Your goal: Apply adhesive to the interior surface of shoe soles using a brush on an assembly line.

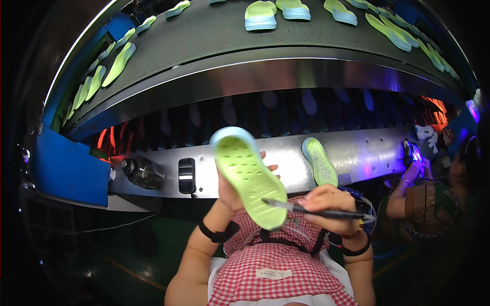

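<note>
My left hand (228, 193) is closed around a shoe sole (244, 171), its fingers showing past the sole's right edge. The sole is light green inside with a pale blue outer rim, and its toe end tilts up and away from me. In my right hand (329, 200) is a slim brush (334, 213) with a black handle and a pale ferrule. Its dark tip meets or hovers just over the heel part of the sole; I cannot tell which. A second green sole (320, 162) lies on the metal ledge (357, 153) to the right.
A conveyor belt (214, 38) beyond the ledge carries several green and blue soles (260, 15). On the ledge's left stand a dark bottle (143, 172) and a black box-shaped object (187, 176). At far right another person's hands (414, 171) work under violet light.
</note>
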{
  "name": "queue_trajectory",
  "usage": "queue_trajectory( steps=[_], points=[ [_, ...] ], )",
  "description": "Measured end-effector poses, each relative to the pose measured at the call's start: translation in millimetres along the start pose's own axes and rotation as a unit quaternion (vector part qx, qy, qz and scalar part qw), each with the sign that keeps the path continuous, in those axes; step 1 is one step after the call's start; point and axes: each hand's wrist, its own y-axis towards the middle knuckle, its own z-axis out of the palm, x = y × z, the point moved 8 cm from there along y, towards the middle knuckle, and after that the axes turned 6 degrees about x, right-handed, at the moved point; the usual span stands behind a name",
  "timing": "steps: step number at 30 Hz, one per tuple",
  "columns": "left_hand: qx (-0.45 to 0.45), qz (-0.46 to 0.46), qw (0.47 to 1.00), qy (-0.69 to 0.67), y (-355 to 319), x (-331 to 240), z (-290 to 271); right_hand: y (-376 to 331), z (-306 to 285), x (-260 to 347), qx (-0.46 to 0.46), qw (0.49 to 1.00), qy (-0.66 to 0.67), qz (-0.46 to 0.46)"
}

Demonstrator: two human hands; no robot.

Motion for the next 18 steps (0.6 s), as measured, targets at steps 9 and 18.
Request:
queue_trajectory(
  steps=[9,18],
  points=[
    [-0.209,0.095,0.971,0.061,-3,15,-46,17,32,-31,0.011,0.985,-0.154,-0.074],
    [-0.121,0.115,0.984,0.057,6,7,-13,23,11,-14,-0.018,0.998,-0.050,-0.020]
  ],
)
